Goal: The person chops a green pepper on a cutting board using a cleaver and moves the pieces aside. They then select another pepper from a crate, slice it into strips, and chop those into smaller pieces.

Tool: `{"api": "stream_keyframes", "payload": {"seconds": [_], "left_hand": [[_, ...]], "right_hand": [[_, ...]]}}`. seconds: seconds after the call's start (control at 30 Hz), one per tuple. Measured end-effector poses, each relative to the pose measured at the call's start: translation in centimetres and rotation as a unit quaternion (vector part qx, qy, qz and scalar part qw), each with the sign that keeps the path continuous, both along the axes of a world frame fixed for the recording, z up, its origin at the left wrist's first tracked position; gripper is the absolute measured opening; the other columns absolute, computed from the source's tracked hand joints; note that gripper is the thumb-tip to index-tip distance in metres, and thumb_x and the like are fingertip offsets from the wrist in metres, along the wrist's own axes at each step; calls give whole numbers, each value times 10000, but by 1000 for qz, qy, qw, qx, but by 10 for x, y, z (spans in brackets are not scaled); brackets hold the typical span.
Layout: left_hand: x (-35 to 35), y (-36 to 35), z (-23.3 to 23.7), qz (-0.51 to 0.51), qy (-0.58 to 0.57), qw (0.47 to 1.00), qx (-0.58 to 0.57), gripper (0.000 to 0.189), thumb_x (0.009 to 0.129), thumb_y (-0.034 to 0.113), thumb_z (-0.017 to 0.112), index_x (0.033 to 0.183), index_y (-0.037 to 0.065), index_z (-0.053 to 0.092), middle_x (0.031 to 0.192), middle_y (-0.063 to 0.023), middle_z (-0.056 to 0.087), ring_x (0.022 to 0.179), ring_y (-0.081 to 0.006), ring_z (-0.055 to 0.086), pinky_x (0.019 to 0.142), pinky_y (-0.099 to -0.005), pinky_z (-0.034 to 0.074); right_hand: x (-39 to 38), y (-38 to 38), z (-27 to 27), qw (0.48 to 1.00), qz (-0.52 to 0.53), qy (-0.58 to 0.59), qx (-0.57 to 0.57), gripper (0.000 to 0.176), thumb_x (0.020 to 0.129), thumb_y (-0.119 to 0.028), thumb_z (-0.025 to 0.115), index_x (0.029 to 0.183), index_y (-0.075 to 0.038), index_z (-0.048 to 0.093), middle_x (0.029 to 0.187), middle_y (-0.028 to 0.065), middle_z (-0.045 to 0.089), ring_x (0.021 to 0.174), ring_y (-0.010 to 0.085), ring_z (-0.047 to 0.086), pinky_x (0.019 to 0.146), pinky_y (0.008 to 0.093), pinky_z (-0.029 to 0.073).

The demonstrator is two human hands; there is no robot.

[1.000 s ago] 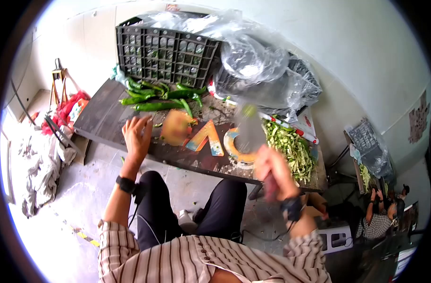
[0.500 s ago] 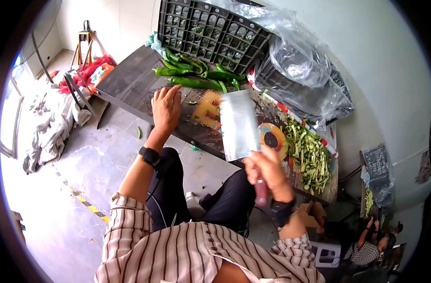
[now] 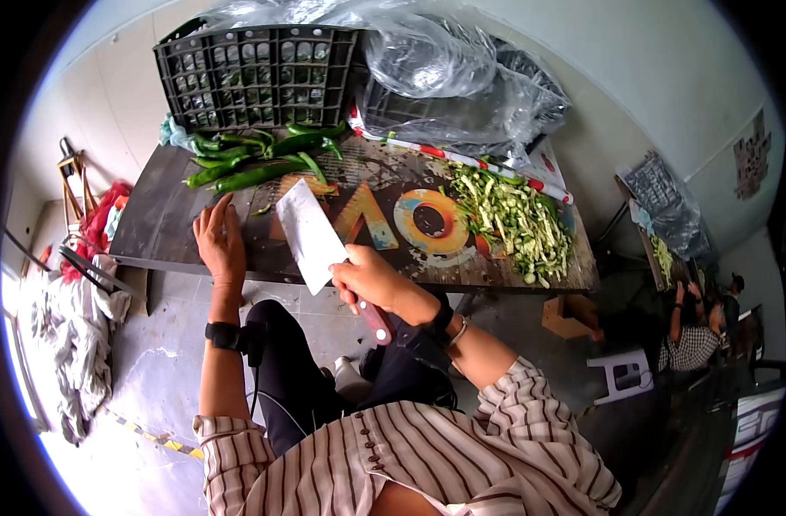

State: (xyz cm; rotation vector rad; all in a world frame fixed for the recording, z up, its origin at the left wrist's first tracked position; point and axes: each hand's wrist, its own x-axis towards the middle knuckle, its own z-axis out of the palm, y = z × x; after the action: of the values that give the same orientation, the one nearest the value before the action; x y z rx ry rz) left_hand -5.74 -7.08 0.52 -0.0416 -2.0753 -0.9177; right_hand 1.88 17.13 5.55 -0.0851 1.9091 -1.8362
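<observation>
My right hand (image 3: 369, 277) is wrapped round the wooden handle of a cleaver (image 3: 309, 234). Its broad pale blade points up and to the left, over the table's near edge. My left hand (image 3: 220, 239) rests at the near left edge of the table, fingers stretched forward and holding nothing. Just beyond its fingertips lies a group of long green peppers (image 3: 248, 177). To the right, a heap of chopped green pepper (image 3: 524, 228) covers that end of the dark wooden table (image 3: 162, 211), which bears painted letters.
A black plastic crate (image 3: 255, 77) stands behind the peppers. Clear plastic sheeting (image 3: 436, 64) covers a dark container beside it. A red-and-white pole (image 3: 462, 158) lies along the back. Below right are a white stool (image 3: 621, 377) and a cardboard box (image 3: 569, 316); another person (image 3: 690, 344) sits farther off.
My view has turned to the right. The cleaver has moved left along the table, closer to the whole peppers and my left hand. My left hand stays near the peppers.
</observation>
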Motion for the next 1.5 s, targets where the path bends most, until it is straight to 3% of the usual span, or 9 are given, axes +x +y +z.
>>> {"api": "stream_keyframes", "payload": {"seconds": [0.23,0.5,0.7,0.77,0.9,1.5], "left_hand": [[-1,-1,-1,0,-11,1000,-20,229,926,169,550,1104,102,679,962,-79,624,936,-267,538,852,-355,433],[0,1,0,3,-21,1000,0,215,920,181,560,1069,96,690,952,-69,631,926,-267,548,861,-351,433],[-1,0,-3,5,-29,999,-28,233,923,171,544,1093,96,684,978,-71,644,956,-264,549,880,-354,422],[-3,3,-2,7,-27,999,-30,226,916,157,551,1087,97,688,989,-70,648,959,-272,549,880,-358,424],[3,1,2,11,-36,999,-22,202,885,114,584,1055,94,691,944,-87,631,961,-283,547,873,-370,433],[5,4,5,15,6,1000,-19,211,801,60,618,991,98,703,891,-63,636,884,-281,566,794,-367,474]], "right_hand": [[-11,70,1,988,-150,4,-27,138,915,-115,553,900,0,478,689,42,528,490,120,529,377,301,454],[26,165,10,932,-353,60,56,98,938,-129,520,899,-52,473,689,16,507,499,98,501,422,273,456],[50,134,5,938,-332,101,20,109,939,-125,528,916,-40,463,670,29,516,467,108,507,376,268,439],[48,126,-17,955,-281,99,16,130,940,-141,538,905,-40,463,675,36,524,468,106,505,386,268,437],[47,102,-30,946,-306,58,-95,150,949,-159,549,886,-54,462,683,24,517,479,98,493,406,263,423],[49,99,-18,946,-308,49,-83,137,952,-160,533,882,-84,444,718,21,524,489,85,469,428,254,402]]}}
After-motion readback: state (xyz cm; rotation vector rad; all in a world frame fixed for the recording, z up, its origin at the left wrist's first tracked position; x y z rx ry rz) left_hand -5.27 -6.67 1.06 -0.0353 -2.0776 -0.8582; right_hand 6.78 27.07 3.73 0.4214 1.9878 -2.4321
